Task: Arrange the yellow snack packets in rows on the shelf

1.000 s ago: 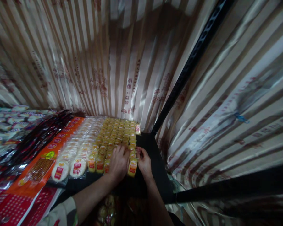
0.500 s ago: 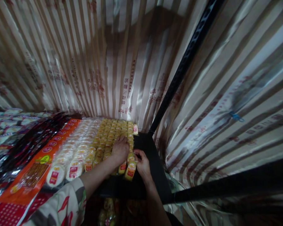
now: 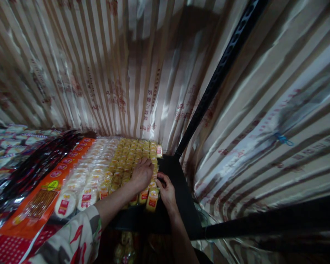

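Rows of small snack packets in clear and yellow wrappers [image 3: 123, 156] stand close together on a black shelf. My left hand [image 3: 143, 174] reaches over them, its fingers bent down and closed on the packets of the rightmost row; the fingertips are partly hidden. Against the right side of that same row is my right hand [image 3: 166, 190], its thumb and forefinger curled together at the packets. A packet with a red label [image 3: 152, 200] forms the near end of the row, leaning slightly. At the far end, a single packet [image 3: 159, 150] sits just to the right of the rows.
White round wrapped cakes [image 3: 65, 205] line up on the left, beside an orange snack bag [image 3: 44, 190] and dark shiny packages [image 3: 38, 165]. Black shelf board [image 3: 178, 198] shows on the right, with a black metal post [image 3: 206, 99] at its corner. Striped curtain cloth [image 3: 137, 73] hangs behind.
The view has shifted a little. Both hands stay at the rightmost row, and the near-end packet stands slightly straighter than before.
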Demonstrator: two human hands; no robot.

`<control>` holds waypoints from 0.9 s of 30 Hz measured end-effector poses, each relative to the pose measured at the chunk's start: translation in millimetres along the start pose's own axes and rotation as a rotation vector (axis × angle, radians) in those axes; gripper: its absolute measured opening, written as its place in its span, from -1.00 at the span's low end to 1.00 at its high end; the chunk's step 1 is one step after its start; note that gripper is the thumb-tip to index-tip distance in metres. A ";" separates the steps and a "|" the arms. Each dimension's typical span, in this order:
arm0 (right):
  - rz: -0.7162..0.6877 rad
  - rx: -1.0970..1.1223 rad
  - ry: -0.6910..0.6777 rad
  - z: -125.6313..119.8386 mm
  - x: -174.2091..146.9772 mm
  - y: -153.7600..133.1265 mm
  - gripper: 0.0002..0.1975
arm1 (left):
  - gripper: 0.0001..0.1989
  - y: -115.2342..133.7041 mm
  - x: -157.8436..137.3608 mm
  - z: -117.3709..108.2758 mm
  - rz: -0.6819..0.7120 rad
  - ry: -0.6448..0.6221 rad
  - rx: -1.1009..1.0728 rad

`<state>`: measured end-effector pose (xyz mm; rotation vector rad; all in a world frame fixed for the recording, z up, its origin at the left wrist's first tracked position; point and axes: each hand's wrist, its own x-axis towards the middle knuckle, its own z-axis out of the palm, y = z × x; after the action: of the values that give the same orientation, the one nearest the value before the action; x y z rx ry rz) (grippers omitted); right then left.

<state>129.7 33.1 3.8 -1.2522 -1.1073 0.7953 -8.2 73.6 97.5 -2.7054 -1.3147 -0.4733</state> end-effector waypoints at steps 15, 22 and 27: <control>-0.067 -0.077 0.049 10.9 4.4 19.5 -0.66 | -0.94 -3.3 2.4 11.8 0.035 0.068 -0.063; -0.030 -0.032 0.047 14.6 0.3 10.5 -0.74 | -0.87 11.2 -40.8 -1.6 0.031 0.204 -0.159; -0.015 -0.074 0.113 15.8 -0.2 5.8 -0.82 | -0.78 44.4 -99.6 11.2 -0.008 0.133 -0.221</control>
<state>115.3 39.0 -2.6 -1.3333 -1.0616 0.6689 -28.6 -26.4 57.4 -2.7833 -1.3085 -0.8302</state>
